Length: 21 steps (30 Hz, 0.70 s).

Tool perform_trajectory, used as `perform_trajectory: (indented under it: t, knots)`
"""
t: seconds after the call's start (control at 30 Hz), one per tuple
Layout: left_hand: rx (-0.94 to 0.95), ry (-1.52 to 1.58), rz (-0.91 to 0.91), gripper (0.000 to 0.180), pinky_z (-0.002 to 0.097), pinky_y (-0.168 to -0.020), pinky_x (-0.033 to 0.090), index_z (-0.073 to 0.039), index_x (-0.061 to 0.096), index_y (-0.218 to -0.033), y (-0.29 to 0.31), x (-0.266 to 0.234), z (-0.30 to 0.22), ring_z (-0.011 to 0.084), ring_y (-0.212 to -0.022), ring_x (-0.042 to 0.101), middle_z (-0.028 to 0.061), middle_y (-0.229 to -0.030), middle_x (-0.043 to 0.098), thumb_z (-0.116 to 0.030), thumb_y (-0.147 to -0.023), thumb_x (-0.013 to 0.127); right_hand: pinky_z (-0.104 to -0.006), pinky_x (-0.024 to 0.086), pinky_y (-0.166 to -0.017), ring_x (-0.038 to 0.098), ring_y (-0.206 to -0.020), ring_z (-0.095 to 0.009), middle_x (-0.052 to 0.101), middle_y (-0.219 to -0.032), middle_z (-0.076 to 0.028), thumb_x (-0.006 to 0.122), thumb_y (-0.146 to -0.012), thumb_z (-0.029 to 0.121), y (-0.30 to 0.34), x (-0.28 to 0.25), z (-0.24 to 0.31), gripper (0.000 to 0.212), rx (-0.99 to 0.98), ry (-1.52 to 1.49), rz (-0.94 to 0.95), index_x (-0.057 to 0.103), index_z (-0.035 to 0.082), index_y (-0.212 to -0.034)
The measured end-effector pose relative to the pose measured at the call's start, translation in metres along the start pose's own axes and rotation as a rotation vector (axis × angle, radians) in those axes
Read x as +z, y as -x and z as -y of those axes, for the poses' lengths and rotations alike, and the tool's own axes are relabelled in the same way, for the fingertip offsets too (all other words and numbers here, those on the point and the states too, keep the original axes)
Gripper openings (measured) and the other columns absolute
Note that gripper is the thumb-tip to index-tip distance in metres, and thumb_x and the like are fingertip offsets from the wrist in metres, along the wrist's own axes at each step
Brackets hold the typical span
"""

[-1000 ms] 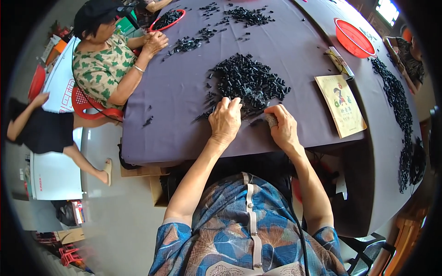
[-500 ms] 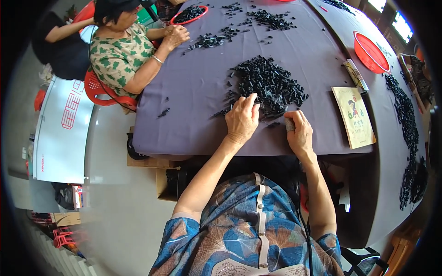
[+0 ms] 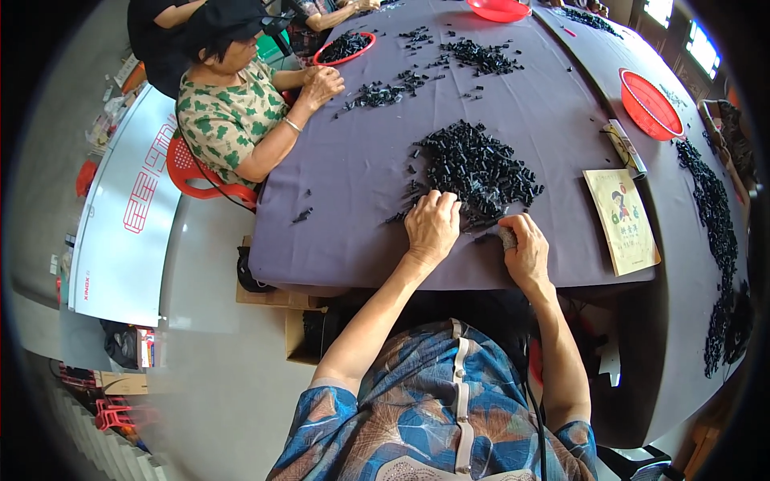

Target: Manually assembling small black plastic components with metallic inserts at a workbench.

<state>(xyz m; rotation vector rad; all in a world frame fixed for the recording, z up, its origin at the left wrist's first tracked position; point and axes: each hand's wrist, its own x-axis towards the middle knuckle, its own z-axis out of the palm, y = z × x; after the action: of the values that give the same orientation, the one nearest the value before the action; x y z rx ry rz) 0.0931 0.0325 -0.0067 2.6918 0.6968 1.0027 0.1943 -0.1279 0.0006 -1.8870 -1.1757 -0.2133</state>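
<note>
A heap of small black tube-like pieces [image 3: 477, 164] lies on the cloth-covered table in front of me. At its near edge, my left hand [image 3: 434, 228] bends down with the fingers close together. Its fingertips meet the loose pieces, and what they pinch is hidden. To the right, my right hand [image 3: 528, 250] is closed in a pinch just above the cloth. A grey wrapping [image 3: 508, 237] shows around its thumb. Dark bits lie beside that thumb; whether one is in the pinch I cannot make out.
A yellow booklet [image 3: 622, 221] lies right of my hands, with a white and grey box-shaped thing [image 3: 625, 149] beyond it. A red basket [image 3: 651, 104] stands farther right. More black pieces [image 3: 481, 58] lie across the table [image 3: 361, 208]. A co-worker [image 3: 233, 120] sits at the left edge.
The whole view has shifted slightly, so table and hands appear lower. My left hand's fingers have drawn together and dipped toward the pieces. My right hand keeps its pinch in nearly the same place.
</note>
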Motion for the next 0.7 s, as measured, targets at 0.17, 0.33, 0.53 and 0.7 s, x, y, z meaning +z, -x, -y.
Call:
perform_trajectory:
  t: [0.17,0.33,0.53,0.7]
  knots:
    - [0.033,0.007,-0.021,0.013,0.0391,-0.067,0.049,-0.011,0.063,-0.095,0.0,-0.006,-0.008,0.0262,-0.077,0.06,0.0068,-0.08,0.058,-0.021,-0.088,0.059,-0.04,0.048,-0.074,0.059,-0.086,-0.033,0.061,-0.088,-0.011,0.054,-0.067,-0.007,0.001,0.0,0.0,0.028,0.016,0.013,0.017,0.059,0.006,-0.09]
    - [0.071,0.002,0.029,0.018,0.0402,-0.064,0.049,-0.011,0.063,-0.099,-0.013,-0.001,-0.024,0.0266,-0.076,0.06,0.0072,-0.08,0.06,-0.025,-0.087,0.061,-0.0402,0.048,-0.074,0.059,-0.086,-0.033,0.06,-0.087,-0.011,0.055,-0.067,-0.007,0.0,0.0,-0.001,0.027,0.011,0.007,0.01,0.059,0.006,-0.091]
    - [0.141,-0.033,0.054,0.013,0.0387,-0.063,0.049,-0.014,0.067,-0.091,-0.014,0.012,-0.033,0.0244,-0.076,0.059,0.0049,-0.077,0.059,-0.022,-0.081,0.066,-0.0405,0.048,-0.073,0.059,-0.084,-0.033,0.059,-0.086,-0.011,0.055,-0.067,-0.006,0.001,0.002,-0.002,0.026,0.002,0.022,0.003,0.059,0.007,-0.09]
    - [0.138,0.069,0.132,0.01,0.042,-0.065,0.048,-0.013,0.065,-0.087,-0.015,0.014,-0.038,0.0266,-0.08,0.059,0.0059,-0.079,0.06,-0.02,-0.086,0.058,-0.0408,0.047,-0.072,0.058,-0.083,-0.033,0.059,-0.085,-0.011,0.056,-0.067,-0.005,0.0,0.0,0.0,0.025,-0.006,0.019,-0.003,0.059,0.007,-0.089]
